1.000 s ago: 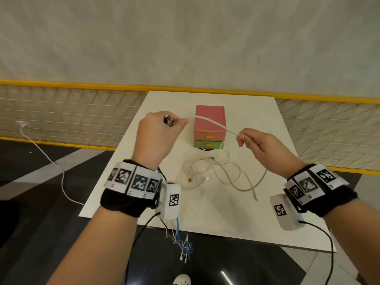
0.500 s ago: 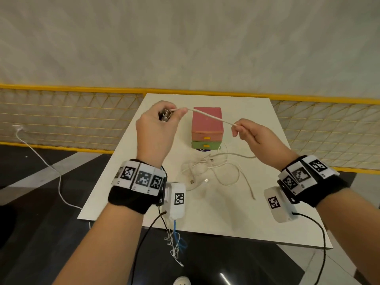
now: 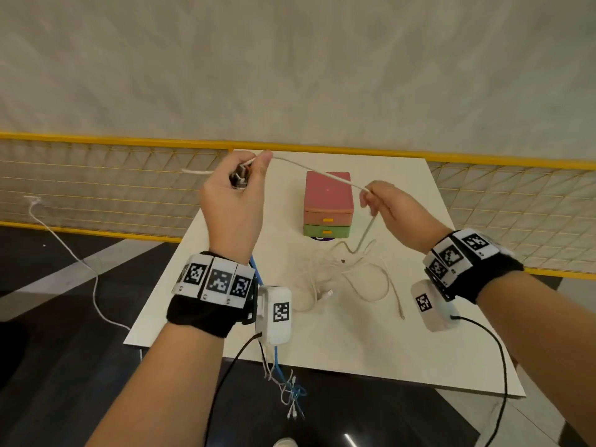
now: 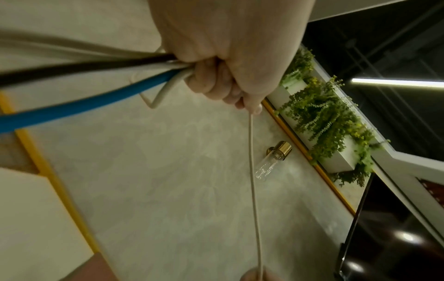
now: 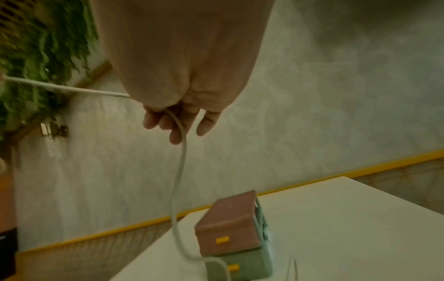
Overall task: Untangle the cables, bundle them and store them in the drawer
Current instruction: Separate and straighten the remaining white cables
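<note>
Above the bench [image 3: 371, 350], the left hand [image 3: 235, 195] clamps several gathered cables while the right hand [image 3: 393, 208] pinches one white cable [image 3: 322, 174] stretched between them. Untangling seems underway; next, draw it free from the mid-bench tangle [image 3: 338, 275], near the drawers [image 3: 327, 204].

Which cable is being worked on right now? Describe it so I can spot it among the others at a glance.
Start at the white table with the pink-and-green drawer box. Above the box, one off-white cable spans the air from the left hand to the right hand, then drops to the loose white pile. It alone is lifted and stretched; the rest lie slack on the table.
</note>
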Demonstrator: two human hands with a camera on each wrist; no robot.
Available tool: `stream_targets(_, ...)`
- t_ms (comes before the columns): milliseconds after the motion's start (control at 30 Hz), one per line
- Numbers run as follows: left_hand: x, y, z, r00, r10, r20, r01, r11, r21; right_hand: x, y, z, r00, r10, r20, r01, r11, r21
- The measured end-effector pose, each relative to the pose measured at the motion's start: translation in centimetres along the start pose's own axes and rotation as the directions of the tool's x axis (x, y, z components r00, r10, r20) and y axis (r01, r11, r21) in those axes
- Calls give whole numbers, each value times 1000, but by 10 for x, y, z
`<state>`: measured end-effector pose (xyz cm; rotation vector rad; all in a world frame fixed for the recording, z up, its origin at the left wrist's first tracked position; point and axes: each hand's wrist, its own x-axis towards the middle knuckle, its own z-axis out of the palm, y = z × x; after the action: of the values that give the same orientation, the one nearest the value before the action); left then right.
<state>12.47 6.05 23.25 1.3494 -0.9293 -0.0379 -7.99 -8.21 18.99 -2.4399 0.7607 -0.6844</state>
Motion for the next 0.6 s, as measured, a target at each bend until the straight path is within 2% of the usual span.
stream_targets(67, -3, -3, -1, 1000, -20, -4, 20, 1000, 16, 4, 15, 10, 998, 46, 39, -40, 989, -146)
stream_targets(133, -7, -3, 1, 999, -39, -2, 39, 999, 21, 13, 21, 18, 989, 131, 68, -117, 976, -184)
stream_targets(233, -10, -2, 3, 998, -63, -25, 63, 998, -3, 26, 21, 28, 961, 256, 109, -246, 965, -92)
stream_targets(333, -12, -3, -1, 997, -71, -35, 71, 997, -10, 34, 14, 30, 953, 303, 0, -302, 950, 81)
stream_targets(433, -10, -7, -7, 994, -96, -48, 96, 995, -16, 40, 1, 23, 937, 292, -191, -201, 899, 389)
stream_targets(500, -9, -9, -10, 991, -119, -64, 118, 993, -20, 42, -9, 15, 919, 269, -289, -104, 871, 480)
stream_targets(600, -9, -12, -13, 986, -141, -88, 140, 990, -10, 41, -18, 3, 905, 207, -372, 21, 851, 524)
